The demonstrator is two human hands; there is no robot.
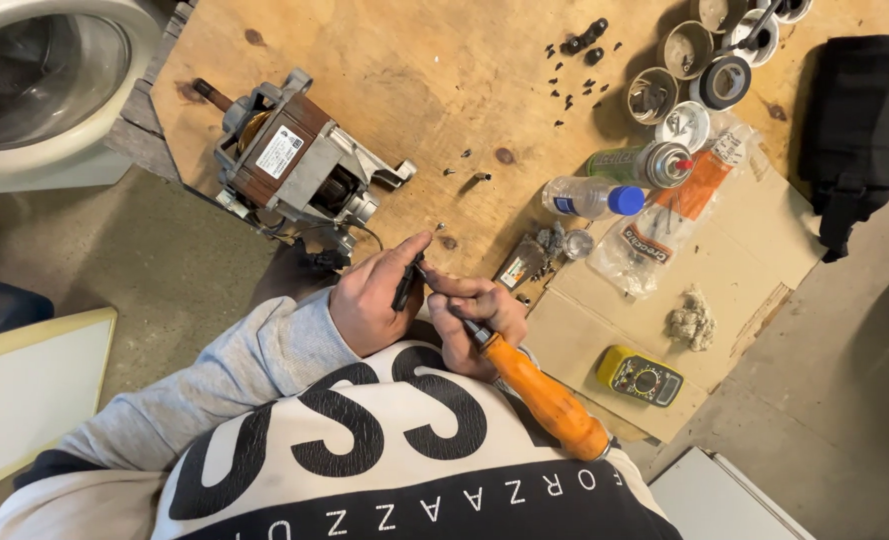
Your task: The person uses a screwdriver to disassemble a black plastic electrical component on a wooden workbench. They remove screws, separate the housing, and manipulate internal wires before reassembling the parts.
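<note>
We're pinching small black part [406, 285] in left hand [375, 300], right hand [480, 320] gripping orange-handled screwdriver [540, 392], tip at part. Motor [290, 165] sitting at 11 o'clock, already off washer. Screws [575, 85] lying loose at 1 o'clock. Seems mid-teardown, reassembly not begun.

Plywood bench [405, 90]: motor [290, 165], cans [687, 50], bottle [593, 197].

White rectangular label [280, 152] on the motor's brown body. Clear plastic bag [665, 225] with orange-and-white card, right of the bottles. Blue label band [563, 204] around the clear bottle. Grey screen [667, 384] on the yellow multimeter.
</note>
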